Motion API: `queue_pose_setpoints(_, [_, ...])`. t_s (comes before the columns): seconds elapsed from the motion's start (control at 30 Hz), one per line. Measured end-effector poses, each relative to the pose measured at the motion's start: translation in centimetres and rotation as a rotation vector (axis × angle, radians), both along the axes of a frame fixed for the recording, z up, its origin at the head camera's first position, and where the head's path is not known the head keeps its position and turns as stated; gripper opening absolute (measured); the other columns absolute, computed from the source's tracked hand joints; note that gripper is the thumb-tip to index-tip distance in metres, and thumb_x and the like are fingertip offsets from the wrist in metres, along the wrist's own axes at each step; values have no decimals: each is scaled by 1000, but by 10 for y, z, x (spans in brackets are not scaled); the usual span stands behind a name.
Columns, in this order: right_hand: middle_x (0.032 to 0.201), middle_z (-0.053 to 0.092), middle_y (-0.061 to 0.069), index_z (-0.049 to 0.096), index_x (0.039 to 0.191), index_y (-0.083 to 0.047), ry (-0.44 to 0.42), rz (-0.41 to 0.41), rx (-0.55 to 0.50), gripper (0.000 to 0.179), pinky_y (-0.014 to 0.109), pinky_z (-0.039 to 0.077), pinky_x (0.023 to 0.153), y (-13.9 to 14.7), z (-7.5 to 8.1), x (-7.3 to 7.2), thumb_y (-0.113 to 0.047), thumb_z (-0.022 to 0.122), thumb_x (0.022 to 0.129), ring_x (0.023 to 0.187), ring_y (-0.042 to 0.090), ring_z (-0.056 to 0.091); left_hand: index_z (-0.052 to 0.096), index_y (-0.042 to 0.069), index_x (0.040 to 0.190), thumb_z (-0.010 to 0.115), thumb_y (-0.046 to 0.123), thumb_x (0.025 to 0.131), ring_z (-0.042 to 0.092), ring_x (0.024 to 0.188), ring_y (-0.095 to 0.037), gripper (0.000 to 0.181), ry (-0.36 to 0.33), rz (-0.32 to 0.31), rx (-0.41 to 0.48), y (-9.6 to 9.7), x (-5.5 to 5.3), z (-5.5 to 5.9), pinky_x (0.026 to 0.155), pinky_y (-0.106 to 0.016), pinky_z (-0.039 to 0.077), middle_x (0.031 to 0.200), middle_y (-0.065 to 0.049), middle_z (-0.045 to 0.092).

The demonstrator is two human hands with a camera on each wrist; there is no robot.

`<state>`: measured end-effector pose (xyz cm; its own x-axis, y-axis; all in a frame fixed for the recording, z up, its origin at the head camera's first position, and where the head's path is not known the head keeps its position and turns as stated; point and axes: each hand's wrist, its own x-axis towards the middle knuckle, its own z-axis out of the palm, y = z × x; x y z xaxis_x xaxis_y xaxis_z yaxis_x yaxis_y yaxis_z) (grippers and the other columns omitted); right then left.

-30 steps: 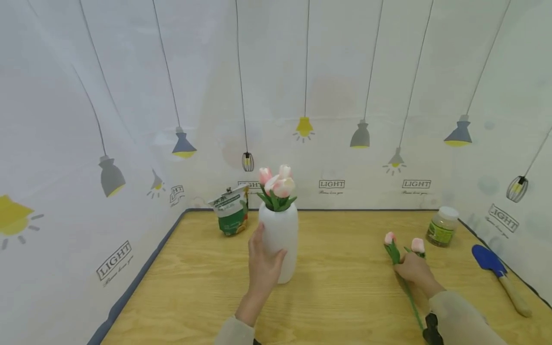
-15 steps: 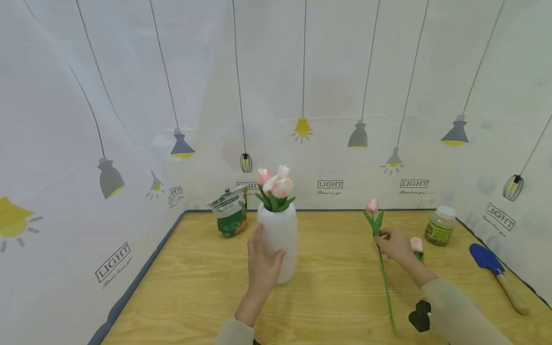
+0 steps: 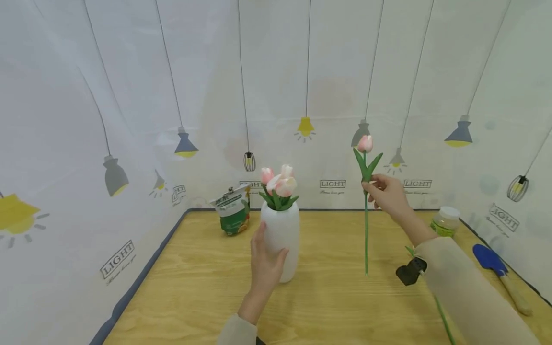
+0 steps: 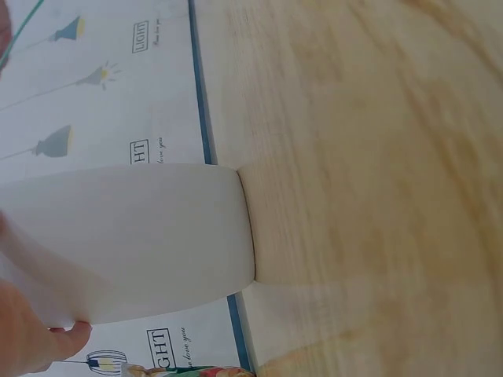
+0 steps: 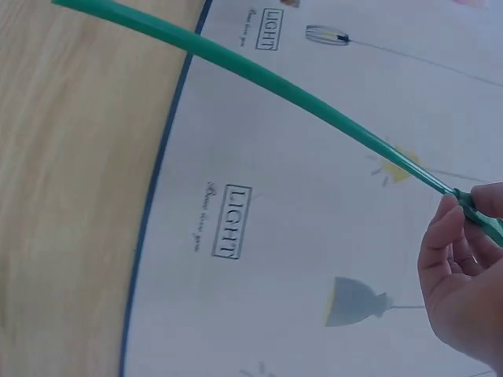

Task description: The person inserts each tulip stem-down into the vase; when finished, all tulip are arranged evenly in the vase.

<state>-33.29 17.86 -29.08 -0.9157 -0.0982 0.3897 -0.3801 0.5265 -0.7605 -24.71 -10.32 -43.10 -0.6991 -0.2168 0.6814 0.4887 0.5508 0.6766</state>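
Observation:
A white vase point(image 3: 282, 239) stands upright on the table with several pink-and-white tulips point(image 3: 280, 184) in its mouth. My left hand point(image 3: 265, 261) grips the vase from its near left side, thumb across the front; the left wrist view shows the vase's lower body point(image 4: 141, 236) and part of the hand. To the right, my right hand point(image 3: 388, 194) pinches a pink tulip point(image 3: 365, 143) just below its leaves. Its green stem point(image 5: 314, 102) hangs straight down. Another green stem point(image 3: 444, 318) lies under my right forearm, its flower hidden.
A green and white pouch point(image 3: 234, 215) stands behind the vase to the left. At the back right is a clear jar point(image 3: 446, 221) with a white lid. A blue trowel point(image 3: 496, 266) lies along the right edge. Printed cloth walls surround the table.
My right hand has lifted one tulip off the table, raising it up and to the left until upright. The other tulip stayed down. My left hand has kept its grip on the vase.

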Motion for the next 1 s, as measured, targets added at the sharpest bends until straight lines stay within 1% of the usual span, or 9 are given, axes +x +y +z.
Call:
queue_pose_setpoints(0.17, [76, 58, -5, 55, 114, -2, 116, 42, -54, 39, 23, 48, 45, -23, 39, 6, -30, 53, 88, 56, 2, 52, 22, 18, 139, 71, 13, 73, 41, 117, -41, 82, 37, 11, -33, 4, -2, 2, 89, -59, 40, 130, -20, 35])
queue_pose_setpoints(0.27, [75, 58, -8, 55, 112, -2, 168, 97, -160, 36, 23, 48, 45, -42, 58, 12, -27, 54, 87, 59, 3, 53, 23, 17, 139, 72, 13, 71, 42, 116, -38, 83, 56, 45, -56, 3, -3, 2, 89, -58, 41, 129, -20, 37])
queue_pose_setpoints(0.37, [75, 59, -8, 54, 110, -1, 210, 165, -268, 32, 22, 49, 45, -59, 75, 18, -23, 55, 87, 61, 6, 56, 23, 18, 139, 72, 14, 71, 42, 115, -38, 84, 46, 61, -60, 0, -2, 1, 89, -58, 42, 128, -19, 37])
queue_pose_setpoints(0.53, [75, 60, -4, 54, 102, -4, 267, 242, -415, 20, 20, 50, 44, -74, 97, 24, -16, 56, 86, 61, 8, 57, 21, 19, 139, 71, 17, 74, 41, 117, -41, 82, 23, 26, -39, 0, -3, -3, 90, -60, 40, 129, -20, 35])
queue_pose_setpoints(0.63, [74, 61, -2, 55, 97, -8, 301, 264, -485, 13, 20, 50, 44, -80, 109, 25, -12, 57, 85, 60, 8, 57, 22, 19, 139, 70, 17, 74, 41, 117, -40, 81, 16, 17, -31, 0, -3, -3, 90, -60, 39, 129, -20, 35])
queue_pose_setpoints(0.73, [74, 61, -1, 55, 95, -9, 326, 284, -540, 10, 21, 50, 44, -85, 118, 27, -10, 57, 85, 60, 9, 58, 21, 19, 139, 70, 17, 75, 41, 117, -40, 81, 7, 15, -30, 1, -2, -2, 90, -60, 40, 130, -20, 35])
queue_pose_setpoints(0.83, [75, 60, 1, 54, 95, -9, 314, 290, -550, 11, 21, 50, 44, -90, 121, 28, -9, 57, 85, 63, 10, 58, 20, 20, 140, 69, 17, 75, 40, 118, -39, 81, 4, 18, -32, 1, -2, -2, 90, -60, 40, 131, -19, 34])
queue_pose_setpoints(0.93, [76, 59, 0, 53, 100, -5, 275, 275, -476, 16, 21, 50, 46, -95, 114, 26, -11, 56, 86, 65, 10, 57, 20, 20, 140, 70, 16, 75, 40, 118, -39, 82, 11, 28, -41, 0, -3, -3, 90, -60, 40, 131, -19, 34])
queue_pose_setpoints(1.0, [79, 60, 1, 52, 105, -3, 236, 260, -385, 21, 22, 50, 46, -98, 107, 24, -13, 55, 87, 66, 9, 57, 20, 20, 140, 70, 16, 74, 40, 118, -39, 83, 11, 33, -42, 0, -3, -3, 90, -59, 40, 130, -19, 34])
